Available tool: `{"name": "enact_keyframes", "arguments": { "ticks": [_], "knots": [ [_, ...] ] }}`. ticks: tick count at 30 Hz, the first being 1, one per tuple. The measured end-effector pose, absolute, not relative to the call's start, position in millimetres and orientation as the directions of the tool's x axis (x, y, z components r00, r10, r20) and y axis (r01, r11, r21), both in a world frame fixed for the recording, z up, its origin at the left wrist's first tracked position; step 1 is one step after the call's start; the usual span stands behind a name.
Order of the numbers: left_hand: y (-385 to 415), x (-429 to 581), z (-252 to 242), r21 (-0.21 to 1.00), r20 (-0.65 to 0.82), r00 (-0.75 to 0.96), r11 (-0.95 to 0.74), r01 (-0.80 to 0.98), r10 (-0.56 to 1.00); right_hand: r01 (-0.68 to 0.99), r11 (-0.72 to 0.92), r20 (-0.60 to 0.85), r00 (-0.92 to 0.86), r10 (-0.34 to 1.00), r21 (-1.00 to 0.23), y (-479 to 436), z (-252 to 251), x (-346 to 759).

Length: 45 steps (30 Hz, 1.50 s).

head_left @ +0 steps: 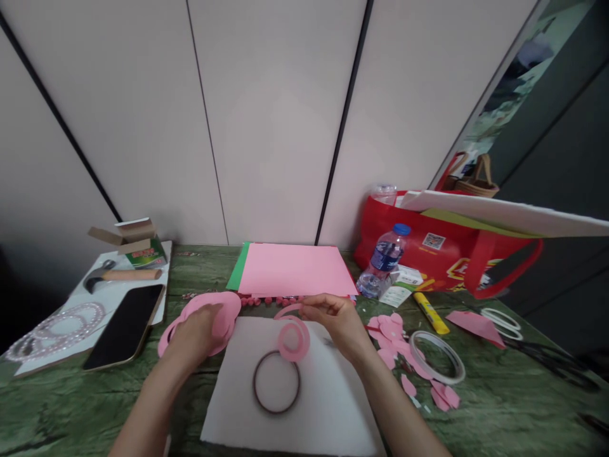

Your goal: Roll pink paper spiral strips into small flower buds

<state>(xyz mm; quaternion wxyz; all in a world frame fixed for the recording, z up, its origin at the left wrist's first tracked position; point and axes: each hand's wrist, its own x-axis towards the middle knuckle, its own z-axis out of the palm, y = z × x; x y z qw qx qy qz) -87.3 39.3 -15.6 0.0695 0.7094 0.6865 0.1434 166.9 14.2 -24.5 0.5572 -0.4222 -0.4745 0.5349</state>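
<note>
My right hand (pixel 333 315) pinches one end of a pink paper spiral strip (pixel 294 341), which dangles in loops over a white foam board (pixel 337 406). A thin dark ring (pixel 255 388) lies flat on the board, just below the spiral's lower coil. To the left, my left hand (pixel 202 327) is closed over a pile of pink paper circles (pixel 228 306), with a paper circle at its fingertips; the thumb is hidden. The pile lies on the green wood-patterned table, beside the board's left edge.
Behind the board lie pink paper sheets (pixel 295 270) and red pom-pom trim (pixel 271 301). At right are a water bottle (pixel 384 260), glue stick (pixel 431 313), tape roll (pixel 460 368), scissors (pixel 547 355) and red bag (pixel 428 231). At left are a phone (pixel 126 327), hammer (pixel 130 275) and beads (pixel 61 324).
</note>
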Motion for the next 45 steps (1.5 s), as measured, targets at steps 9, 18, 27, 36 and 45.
{"name": "enact_keyframes", "arguments": {
  "ticks": [9, 18, 27, 36, 45],
  "knots": [
    [9.9, -16.8, 7.4, 0.82, 0.154, 0.2, -0.238, 0.52, 0.968, -0.24, 0.028, 0.047, -0.073, 0.996, -0.97, 10.5, -23.9, 158.8],
    [3.0, -1.4, -1.9, 0.874, 0.104, 0.282, -0.222, 0.431, 0.954, -0.253, 0.028, 0.047, -0.07, 0.996, -0.967, 10.6, -25.6, 153.4],
    [1.7, 2.1, -1.2, 0.891, 0.05, 0.326, -0.189, 0.412, 0.944, -0.249, 0.024, 0.038, -0.052, 0.998, -0.968, 11.5, -28.4, 153.9],
    [3.0, 1.7, -3.0, 0.912, 0.062, 0.312, -0.18, 0.368, 0.948, -0.262, 0.036, 0.054, -0.059, 0.997, -0.964, 12.9, -25.4, 159.7],
    [3.5, 0.5, -4.3, 0.925, 0.083, 0.318, -0.191, 0.327, 0.945, -0.281, 0.105, 0.109, 0.005, 0.994, -0.954, 17.2, -27.1, 172.6]
  ]
}}
